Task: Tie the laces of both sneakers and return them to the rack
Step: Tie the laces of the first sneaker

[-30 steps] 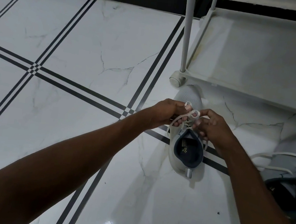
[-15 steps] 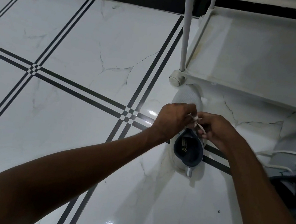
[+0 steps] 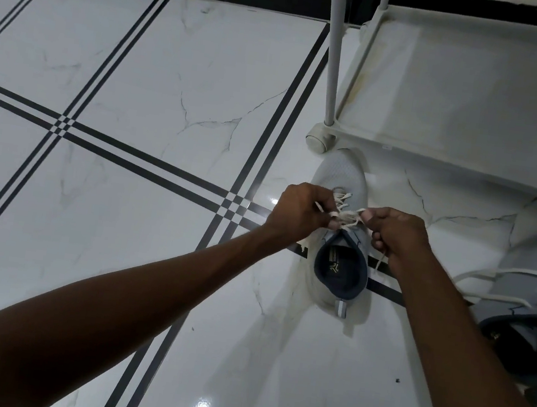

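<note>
Both grips are closed on the laces point(image 3: 347, 215) of a pale grey sneaker point(image 3: 336, 246), which stands on the tiled floor point(image 3: 139, 84) with its toe just under the corner of the white rack point(image 3: 462, 92). Its collar lining is dark blue, a small tab sticks up at the heel, and the cream laces cross above the tongue. The left hand point(image 3: 300, 212) pinches a lace end at the shoe's left side, knuckles up; the right hand point(image 3: 393, 233) is fisted on the other strand — a loose tail hangs below it. Forearms reach in from the bottom corners. Half a second ago the hands were bunched together over the tongue; now they are drawn apart, with the laces stretched between them. At the right edge the second sneaker point(image 3: 527, 305) lies on the floor — laces loose and sprawled.
</note>
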Demonstrator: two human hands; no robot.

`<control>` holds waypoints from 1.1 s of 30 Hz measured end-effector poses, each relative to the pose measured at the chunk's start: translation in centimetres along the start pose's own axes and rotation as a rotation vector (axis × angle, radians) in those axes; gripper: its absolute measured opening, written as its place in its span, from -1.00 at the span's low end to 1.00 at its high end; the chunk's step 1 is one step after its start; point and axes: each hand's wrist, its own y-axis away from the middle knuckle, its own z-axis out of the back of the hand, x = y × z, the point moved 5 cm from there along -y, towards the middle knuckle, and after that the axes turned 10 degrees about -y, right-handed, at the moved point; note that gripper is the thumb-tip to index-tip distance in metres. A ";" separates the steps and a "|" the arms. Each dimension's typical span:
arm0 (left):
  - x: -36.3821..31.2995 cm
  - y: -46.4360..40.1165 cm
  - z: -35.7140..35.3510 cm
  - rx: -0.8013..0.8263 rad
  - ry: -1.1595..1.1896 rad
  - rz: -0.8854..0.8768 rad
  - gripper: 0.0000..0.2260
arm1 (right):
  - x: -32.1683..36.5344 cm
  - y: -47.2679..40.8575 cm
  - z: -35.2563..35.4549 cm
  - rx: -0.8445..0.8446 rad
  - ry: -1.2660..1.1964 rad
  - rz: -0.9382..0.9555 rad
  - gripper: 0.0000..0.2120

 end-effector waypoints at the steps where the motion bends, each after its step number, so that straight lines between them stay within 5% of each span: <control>1: 0.5 0.2 0.2 0.020 -0.011 0.016 -0.86 | -0.2 -0.3 0.6 -0.072 0.033 -0.008 -0.98; 6: 4.5 1.3 1.4 0.149 -0.112 0.099 -0.88 | 0.0 -1.7 3.5 -0.290 0.287 0.018 -0.89; 14: 3.1 1.2 0.9 0.182 -0.253 -0.004 -0.77 | 1.1 -1.1 1.1 -0.195 0.433 0.174 -0.79; 20: 2.2 1.2 -0.2 0.127 -0.442 -0.031 -0.75 | -0.3 -0.9 0.6 -0.176 0.372 -0.019 -0.55; 24: 1.8 1.5 -0.3 0.111 -0.517 -0.119 -0.86 | 0.0 -1.6 0.6 -0.207 0.356 -0.019 -0.62; 27: 1.9 2.0 -0.6 0.113 -0.504 -0.158 -0.93 | -0.2 -1.6 0.6 -0.176 -0.009 -0.065 -0.82; 33: 2.9 2.2 -1.0 0.115 -0.547 -0.236 -0.87 | 0.4 0.2 -1.6 0.043 -0.800 -0.303 -0.78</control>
